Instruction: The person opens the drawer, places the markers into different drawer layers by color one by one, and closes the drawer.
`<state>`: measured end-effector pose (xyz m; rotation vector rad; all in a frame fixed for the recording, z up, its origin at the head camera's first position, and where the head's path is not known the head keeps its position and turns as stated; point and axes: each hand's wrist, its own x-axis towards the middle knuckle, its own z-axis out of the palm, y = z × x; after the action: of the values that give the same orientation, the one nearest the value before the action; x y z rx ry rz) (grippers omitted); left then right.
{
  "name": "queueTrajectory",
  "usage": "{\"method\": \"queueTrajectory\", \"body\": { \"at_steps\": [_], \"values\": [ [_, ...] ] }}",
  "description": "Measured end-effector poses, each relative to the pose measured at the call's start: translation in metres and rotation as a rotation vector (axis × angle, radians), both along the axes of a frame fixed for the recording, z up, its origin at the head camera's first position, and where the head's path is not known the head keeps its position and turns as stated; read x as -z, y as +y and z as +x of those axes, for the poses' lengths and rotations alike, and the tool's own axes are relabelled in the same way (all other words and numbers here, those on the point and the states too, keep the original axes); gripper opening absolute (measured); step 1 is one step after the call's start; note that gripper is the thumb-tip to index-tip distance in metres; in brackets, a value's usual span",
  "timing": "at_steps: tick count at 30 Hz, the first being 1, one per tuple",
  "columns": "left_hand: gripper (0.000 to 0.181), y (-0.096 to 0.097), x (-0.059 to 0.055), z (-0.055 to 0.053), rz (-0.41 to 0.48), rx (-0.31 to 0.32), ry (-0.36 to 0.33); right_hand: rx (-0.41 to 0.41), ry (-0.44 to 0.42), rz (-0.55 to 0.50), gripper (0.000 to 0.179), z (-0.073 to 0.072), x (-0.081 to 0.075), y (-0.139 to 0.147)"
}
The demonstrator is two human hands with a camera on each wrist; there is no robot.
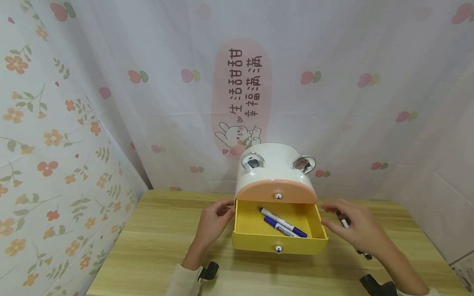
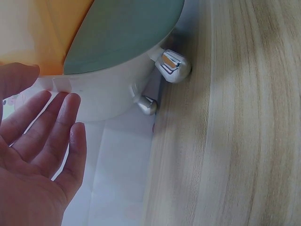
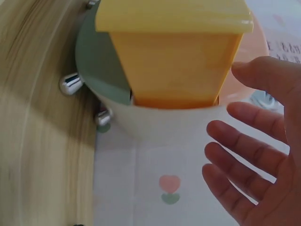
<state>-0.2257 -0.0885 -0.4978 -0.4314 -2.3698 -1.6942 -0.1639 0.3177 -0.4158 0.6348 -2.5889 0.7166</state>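
Note:
A white storage box [image 1: 276, 162] with a peach upper drawer [image 1: 262, 191] stands on the table. Its yellow drawer [image 1: 260, 242] is pulled out and holds two whiteboard markers: a white-and-blue one [image 1: 280, 220] lies over a blue one [image 1: 280, 228]. At the box's left side is my left hand [image 1: 211, 222], fingers loosely extended, fingertips right at the white shell [image 2: 108, 96] in the left wrist view. My right hand [image 1: 357, 226] is beside the drawer's right wall with spread, relaxed fingers; its thumb tip overlaps the drawer's edge in the right wrist view.
Black-and-white markers [image 1: 344, 222] lie on the wooden table [image 1: 146, 247], partly hidden behind my right hand. A green lower panel [image 3: 101, 61] and silver feet [image 3: 71, 84] show on the box. A patterned curtain [image 1: 174, 137] hangs close behind the box.

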Motion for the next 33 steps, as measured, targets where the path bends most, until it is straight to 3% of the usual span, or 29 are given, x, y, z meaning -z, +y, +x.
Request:
{"method": "queueTrajectory", "body": {
  "at_steps": [12, 27, 33],
  "values": [
    [0.024, 0.000, 0.001, 0.000, -0.005, 0.001, 0.002, 0.134, -0.094, -0.177, 0.041, 0.011, 0.026, 0.039],
    [0.024, -0.002, 0.004, 0.001, -0.012, 0.006, 0.007, 0.210, -0.127, -0.178, 0.040, 0.011, 0.061, 0.070],
    [0.025, -0.002, 0.004, -0.001, -0.019, 0.001, 0.004, 0.219, -0.097, -0.160, 0.039, 0.009, 0.067, 0.073]
  ]
}}
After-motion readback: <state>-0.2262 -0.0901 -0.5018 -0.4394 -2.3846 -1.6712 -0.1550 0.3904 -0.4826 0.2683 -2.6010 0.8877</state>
